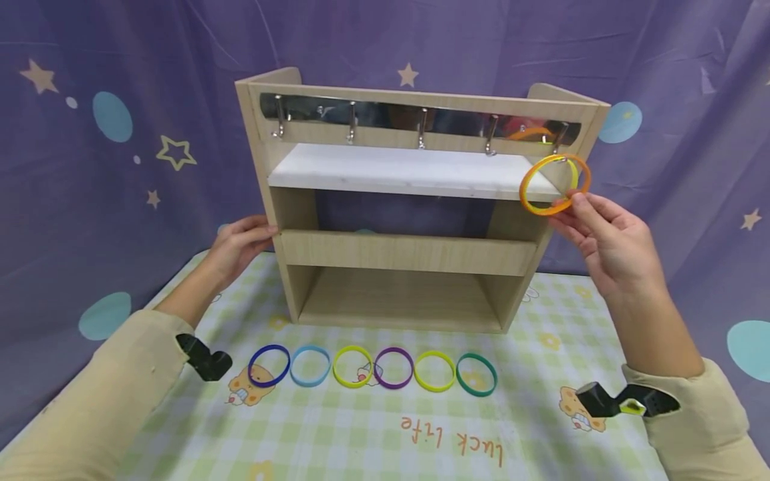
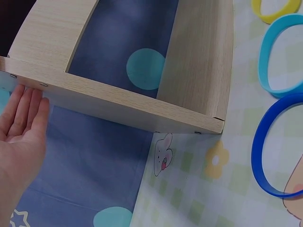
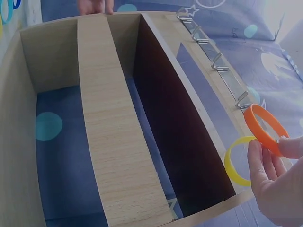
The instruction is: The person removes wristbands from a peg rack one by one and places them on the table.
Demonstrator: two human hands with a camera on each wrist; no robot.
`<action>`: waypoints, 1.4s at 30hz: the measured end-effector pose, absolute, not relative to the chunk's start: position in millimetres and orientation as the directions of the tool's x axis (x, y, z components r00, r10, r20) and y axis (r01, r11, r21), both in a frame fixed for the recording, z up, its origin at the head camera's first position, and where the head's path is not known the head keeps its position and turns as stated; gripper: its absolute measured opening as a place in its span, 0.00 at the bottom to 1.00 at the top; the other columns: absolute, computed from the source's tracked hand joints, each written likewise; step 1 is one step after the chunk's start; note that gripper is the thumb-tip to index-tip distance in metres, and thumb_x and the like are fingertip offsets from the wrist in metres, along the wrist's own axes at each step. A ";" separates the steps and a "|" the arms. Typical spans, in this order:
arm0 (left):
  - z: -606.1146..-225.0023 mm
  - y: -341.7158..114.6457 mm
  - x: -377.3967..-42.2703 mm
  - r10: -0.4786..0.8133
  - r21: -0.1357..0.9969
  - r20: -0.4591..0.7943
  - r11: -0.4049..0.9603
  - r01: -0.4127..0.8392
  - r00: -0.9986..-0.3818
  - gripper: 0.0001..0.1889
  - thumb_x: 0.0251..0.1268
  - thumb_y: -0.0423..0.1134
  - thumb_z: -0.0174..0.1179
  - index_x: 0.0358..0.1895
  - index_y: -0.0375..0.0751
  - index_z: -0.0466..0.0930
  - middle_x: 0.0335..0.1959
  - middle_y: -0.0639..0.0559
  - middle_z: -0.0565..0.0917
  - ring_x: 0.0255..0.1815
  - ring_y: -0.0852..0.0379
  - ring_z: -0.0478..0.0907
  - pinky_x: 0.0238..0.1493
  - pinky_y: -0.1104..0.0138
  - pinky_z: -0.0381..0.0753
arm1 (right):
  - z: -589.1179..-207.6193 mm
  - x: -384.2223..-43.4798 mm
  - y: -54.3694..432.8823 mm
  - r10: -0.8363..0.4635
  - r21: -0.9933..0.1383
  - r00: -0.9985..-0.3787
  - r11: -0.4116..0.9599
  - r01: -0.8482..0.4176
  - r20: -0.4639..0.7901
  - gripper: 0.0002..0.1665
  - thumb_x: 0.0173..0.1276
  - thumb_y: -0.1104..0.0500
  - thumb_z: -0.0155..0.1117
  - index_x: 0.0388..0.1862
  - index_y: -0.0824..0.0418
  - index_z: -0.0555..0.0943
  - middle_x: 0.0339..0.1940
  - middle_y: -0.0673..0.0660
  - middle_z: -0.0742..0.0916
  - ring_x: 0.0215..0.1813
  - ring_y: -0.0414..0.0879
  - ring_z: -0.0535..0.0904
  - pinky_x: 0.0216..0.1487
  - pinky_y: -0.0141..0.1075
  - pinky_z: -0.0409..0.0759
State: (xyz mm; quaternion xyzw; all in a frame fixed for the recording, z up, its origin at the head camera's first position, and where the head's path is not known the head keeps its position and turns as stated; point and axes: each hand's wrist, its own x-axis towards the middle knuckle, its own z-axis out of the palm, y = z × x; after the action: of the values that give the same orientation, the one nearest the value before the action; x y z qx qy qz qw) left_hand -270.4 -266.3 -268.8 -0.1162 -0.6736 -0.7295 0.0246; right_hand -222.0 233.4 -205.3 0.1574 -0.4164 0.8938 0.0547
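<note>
My right hand pinches an orange wristband between thumb and fingers, with a yellow wristband beside it at the fingertips. Both rings overlap the right end of a wooden shelf unit, just at the rightmost metal hook. My left hand touches the unit's left side wall, its fingers straight and their tips against the wood in the left wrist view. In front of the unit a row of wristbands lies on the cloth: dark blue, light blue, yellow-green, purple and green.
The unit has a white upper shelf and a shiny strip with several hooks along its top. It stands on a green checked tablecloth. A purple curtain with stars and dots hangs close behind and at both sides.
</note>
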 end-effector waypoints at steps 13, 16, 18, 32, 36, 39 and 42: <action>-268.0 -266.1 -269.4 0.118 0.979 0.198 -0.065 0.192 -0.973 0.20 0.69 0.36 0.56 0.59 0.34 0.65 0.45 0.61 0.80 0.47 0.69 0.79 0.52 0.81 0.76 | -226.8 -219.3 234.3 -0.121 -0.827 -0.961 -0.543 -0.145 0.248 0.10 0.69 0.69 0.57 0.39 0.66 0.86 0.35 0.57 0.90 0.38 0.46 0.87 0.43 0.35 0.87; -268.1 -266.5 -269.1 0.120 0.980 0.196 -0.071 0.188 -0.973 0.19 0.69 0.36 0.56 0.59 0.34 0.65 0.45 0.61 0.80 0.47 0.69 0.79 0.52 0.81 0.77 | -232.1 -219.1 235.4 -0.130 -0.849 -0.968 -0.514 -0.120 0.216 0.10 0.69 0.68 0.58 0.39 0.65 0.86 0.34 0.56 0.90 0.37 0.45 0.87 0.43 0.34 0.87; -268.1 -266.5 -268.7 0.120 0.979 0.199 -0.075 0.191 -0.973 0.18 0.69 0.36 0.56 0.57 0.36 0.66 0.44 0.61 0.80 0.46 0.69 0.80 0.51 0.81 0.77 | -235.4 -219.1 236.6 -0.141 -0.866 -0.971 -0.490 -0.102 0.194 0.09 0.69 0.67 0.58 0.39 0.64 0.86 0.33 0.55 0.90 0.37 0.45 0.87 0.43 0.34 0.87; -266.1 -266.8 -269.0 0.133 0.972 0.205 -0.146 0.186 -0.970 0.12 0.68 0.32 0.55 0.53 0.37 0.69 0.42 0.60 0.84 0.45 0.68 0.81 0.50 0.80 0.79 | -266.5 -221.1 247.7 -0.267 -0.957 -0.960 -0.290 -0.006 0.087 0.12 0.72 0.63 0.55 0.37 0.57 0.87 0.35 0.50 0.91 0.39 0.41 0.87 0.45 0.29 0.86; -266.3 -266.5 -269.8 0.135 0.970 0.209 -0.157 0.187 -0.969 0.12 0.68 0.32 0.55 0.52 0.37 0.70 0.42 0.60 0.84 0.45 0.67 0.81 0.50 0.80 0.79 | -275.9 -222.8 252.2 -0.283 -0.975 -0.957 -0.221 0.002 0.062 0.13 0.73 0.61 0.55 0.37 0.55 0.87 0.34 0.48 0.90 0.38 0.40 0.86 0.45 0.28 0.85; -266.7 -266.2 -270.2 0.135 0.972 0.201 -0.150 0.180 -0.970 0.12 0.68 0.33 0.55 0.53 0.37 0.70 0.43 0.60 0.83 0.45 0.67 0.81 0.50 0.79 0.79 | -282.7 -224.6 256.1 -0.289 -0.981 -0.956 -0.193 0.005 0.053 0.13 0.73 0.62 0.55 0.37 0.55 0.87 0.35 0.48 0.90 0.39 0.40 0.87 0.45 0.28 0.85; -266.6 -266.1 -270.0 0.129 0.976 0.189 -0.131 0.172 -0.973 0.13 0.68 0.33 0.56 0.53 0.38 0.70 0.43 0.60 0.83 0.45 0.68 0.81 0.50 0.80 0.79 | -289.0 -226.3 260.5 -0.299 -0.990 -0.954 -0.142 0.011 0.032 0.13 0.73 0.62 0.55 0.37 0.54 0.87 0.35 0.47 0.90 0.39 0.39 0.87 0.45 0.27 0.85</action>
State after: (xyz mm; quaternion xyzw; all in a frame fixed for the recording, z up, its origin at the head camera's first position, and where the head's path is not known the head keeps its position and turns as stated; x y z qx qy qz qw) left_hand -270.0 -266.1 -266.6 -0.1142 -0.6589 -0.7434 0.0144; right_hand -226.3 260.5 -289.0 0.1113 -0.6467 0.7474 -0.1037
